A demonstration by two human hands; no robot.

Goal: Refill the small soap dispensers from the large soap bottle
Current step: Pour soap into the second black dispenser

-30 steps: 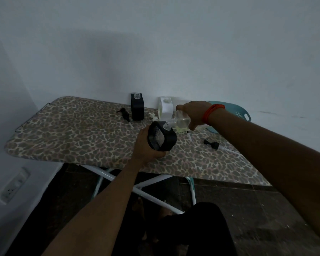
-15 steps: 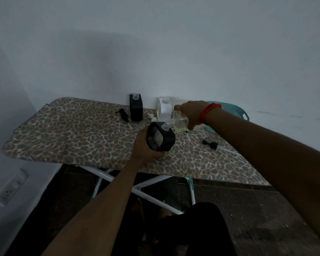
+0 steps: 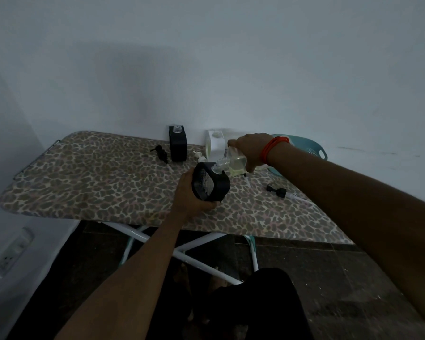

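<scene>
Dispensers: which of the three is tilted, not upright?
The black dispenser in the left hand; the second black dispenser and the white dispenser stand upright further back.

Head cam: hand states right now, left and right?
Left hand: gripping the black dispenser, held tilted.
Right hand: gripping the clear soap bottle, neck at the dispenser's mouth.

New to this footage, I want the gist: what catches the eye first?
Over the leopard-print ironing board, the right hand tilts a clear bottle, neck at the mouth of a black dispenser gripped by the left hand. A second black dispenser and a white dispenser stand by the wall.
</scene>
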